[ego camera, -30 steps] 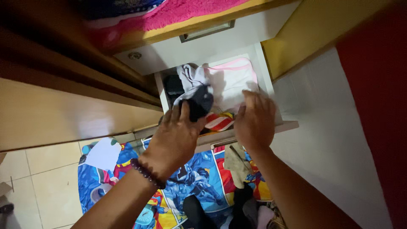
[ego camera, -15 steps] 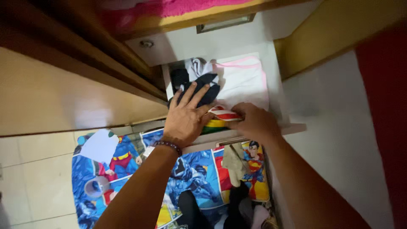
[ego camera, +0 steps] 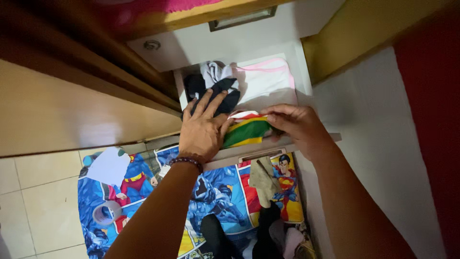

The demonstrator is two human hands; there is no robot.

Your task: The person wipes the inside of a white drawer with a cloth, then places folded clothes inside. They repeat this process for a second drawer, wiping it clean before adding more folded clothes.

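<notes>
- The left hand (ego camera: 203, 129) lies flat over the dark navy cloth bundle (ego camera: 223, 98), hiding its near part.
- The folded green, yellow and red striped cloth (ego camera: 247, 130) runs under the right hand (ego camera: 298, 125); its right end is hidden.
- The pink towel (ego camera: 167, 7) on the shelf is cut off by the top edge.
- Dark clothes (ego camera: 218, 240) on the colourful cartoon-print sheet (ego camera: 220, 201) are cut off at the bottom edge.
</notes>
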